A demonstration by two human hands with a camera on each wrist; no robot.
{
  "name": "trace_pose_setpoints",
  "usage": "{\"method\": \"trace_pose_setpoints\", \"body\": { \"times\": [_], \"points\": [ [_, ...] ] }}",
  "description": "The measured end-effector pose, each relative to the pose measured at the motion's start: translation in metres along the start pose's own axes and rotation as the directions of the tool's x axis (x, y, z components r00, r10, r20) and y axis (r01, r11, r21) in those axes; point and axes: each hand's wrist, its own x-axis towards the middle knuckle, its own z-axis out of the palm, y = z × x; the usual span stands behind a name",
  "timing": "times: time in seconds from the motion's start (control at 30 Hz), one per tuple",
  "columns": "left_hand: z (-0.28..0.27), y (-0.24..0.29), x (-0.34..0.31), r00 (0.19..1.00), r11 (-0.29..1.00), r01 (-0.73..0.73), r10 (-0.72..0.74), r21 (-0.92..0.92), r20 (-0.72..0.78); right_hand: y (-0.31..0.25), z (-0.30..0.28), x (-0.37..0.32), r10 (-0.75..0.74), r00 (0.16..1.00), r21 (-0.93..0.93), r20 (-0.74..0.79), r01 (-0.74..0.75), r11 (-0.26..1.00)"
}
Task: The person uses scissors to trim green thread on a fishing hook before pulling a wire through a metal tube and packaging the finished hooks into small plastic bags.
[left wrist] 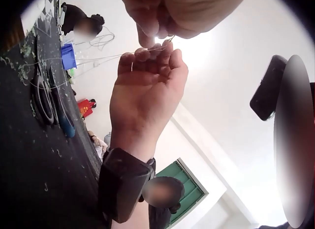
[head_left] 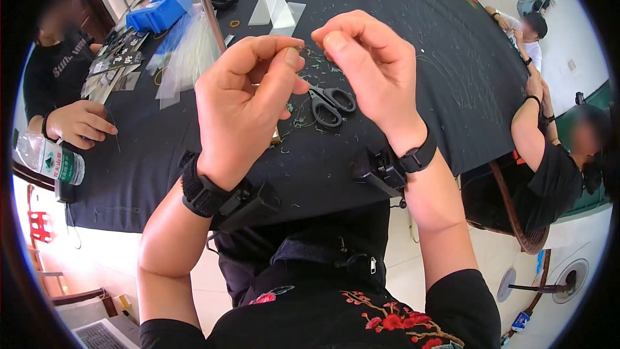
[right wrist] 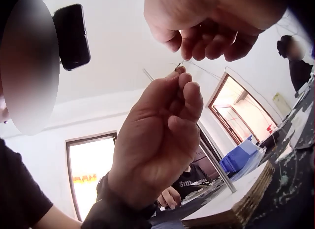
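Thread [left wrist: 98, 58] is showing as hair-fine, pale strands, running in loose lines from the fingertips toward the counter [head_left: 452, 84]. At its end a bit [right wrist: 179, 68], tiny and brownish-green with whisker-thin ends sticking out, is sitting between both sets of fingertips, up above the counter; too small to make out further.

Left grip [head_left: 242, 94]: pinching the bit between thumb tip and forefinger, the other fingers curling inward. Right grip [head_left: 374, 68]: closing thumb against bent forefinger on the thread, remaining fingers folding under. The two are facing each other, just apart, wrists lower than the fingertips, elbows bending outward. Black straps are circling both wrists.

Black cloth, matte and lightly creased, is covering the counter. Scissors [head_left: 330, 106] are lying below the grips, dark rings toward the right grip, wispy green scraps [head_left: 299, 118] scattering around. Clear sleeves [head_left: 187, 71], glossy and flat, are fanning out to the left near a blue plastic bin [head_left: 158, 16]. A slim metal rod [head_left: 205, 3] is rising beside them.
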Motion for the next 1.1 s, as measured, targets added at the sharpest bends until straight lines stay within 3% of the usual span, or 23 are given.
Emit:
{"method": "trace_pose_setpoints", "body": {
  "times": [0.27,0.37,0.43,0.67,0.73,0.77,0.87,1.1],
  "points": [
    [0.001,-0.001,0.001,0.998,0.996,-0.063,0.065,0.059,-0.019,0.005,-0.003,-0.001,-0.073,0.989,-0.093,0.127,0.085,0.992],
    [0.001,-0.002,0.002,0.994,0.991,-0.110,0.110,0.073,0.005,0.005,-0.002,-0.001,-0.027,0.993,-0.041,0.113,0.032,0.999],
    [0.001,-0.002,0.002,0.996,0.993,-0.091,0.091,0.079,0.000,0.003,-0.002,-0.002,0.090,0.989,0.018,0.117,-0.093,0.996],
    [-0.001,-0.004,0.002,0.991,0.980,-0.134,0.129,0.147,0.038,0.001,-0.004,-0.002,0.114,0.980,0.077,0.165,-0.128,0.989],
    [-0.001,-0.005,0.002,0.990,0.979,-0.142,0.137,0.146,0.042,-0.006,-0.004,-0.003,0.248,0.951,0.141,0.184,-0.276,0.951],
    [0.000,-0.006,0.002,0.990,0.979,-0.139,0.134,0.147,0.042,-0.004,-0.004,-0.003,0.251,0.950,0.143,0.183,-0.279,0.950],
    [0.000,-0.006,0.002,0.994,0.992,-0.106,0.103,0.062,0.047,0.000,-0.003,-0.004,0.231,0.952,0.189,0.201,-0.269,0.945],
    [-0.002,-0.009,0.003,0.990,0.993,-0.109,0.113,-0.045,0.082,-0.006,0.000,-0.003,0.347,0.910,0.390,0.228,-0.412,0.823]
  ]
}}
